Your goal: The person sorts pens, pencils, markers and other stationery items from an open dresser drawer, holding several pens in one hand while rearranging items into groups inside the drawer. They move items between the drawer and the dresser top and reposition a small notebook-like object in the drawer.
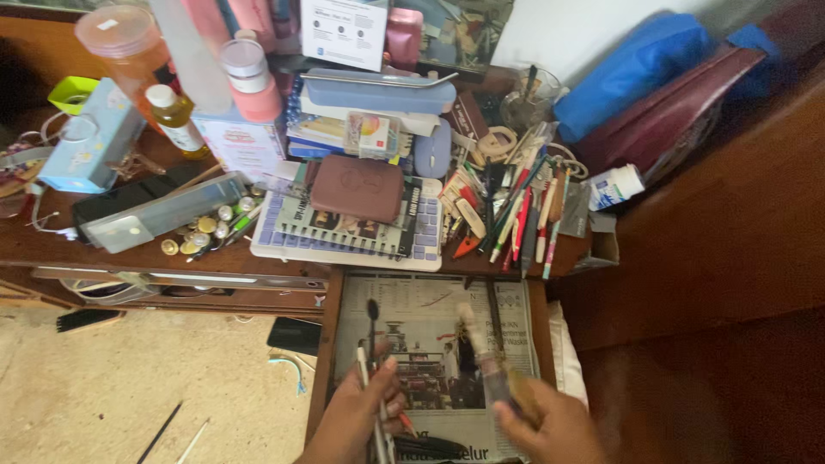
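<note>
My left hand (357,417) grips thin brushes (373,344) pointing toward twelve o'clock. My right hand (550,425) clasps a blurred brush (481,348) over the newspaper-lined drawer (430,314).

A dark brown wooden tabletop (51,245) carries a heap of pens and pencils (516,215), a scatter of small round gold-capped pots (206,228), a pale lilac keyboard (344,241) and a light blue box (90,137). Below, an open wooden drawer (325,344) is lined with printed newspaper (430,318).
</note>
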